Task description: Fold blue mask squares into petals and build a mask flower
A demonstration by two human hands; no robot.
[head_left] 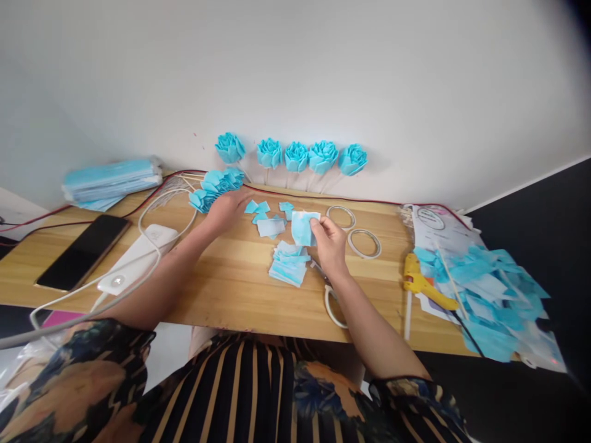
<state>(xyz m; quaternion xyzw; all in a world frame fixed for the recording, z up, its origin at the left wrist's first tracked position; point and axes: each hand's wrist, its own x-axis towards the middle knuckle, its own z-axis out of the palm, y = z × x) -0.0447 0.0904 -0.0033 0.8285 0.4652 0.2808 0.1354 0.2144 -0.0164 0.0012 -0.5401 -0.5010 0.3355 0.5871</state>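
My right hand (pixel 330 243) pinches a light blue square of thin fabric (pixel 302 229) between thumb and fingers, raised a little over the table. Just below it lies a stack of similar blue squares (pixel 289 264). Scissors (pixel 339 307) lie partly hidden under my right forearm. Out to the left, my left hand (pixel 227 211) has its fingers stretched toward the right, seemingly with nothing in them. It is beside a bunch of blue fabric flowers (pixel 216 186). Small blue cut pieces (pixel 265 216) are scattered between my hands.
Several blue flowers on sticks (pixel 296 157) lean on the wall. Two tape rolls (pixel 364 243) lie right of centre. A yellow glue gun (pixel 425 283) rests by a heap of blue fabric (pixel 498 289). Left are a phone (pixel 83 252), a white power strip (pixel 138 258) and stacked masks (pixel 113 179).
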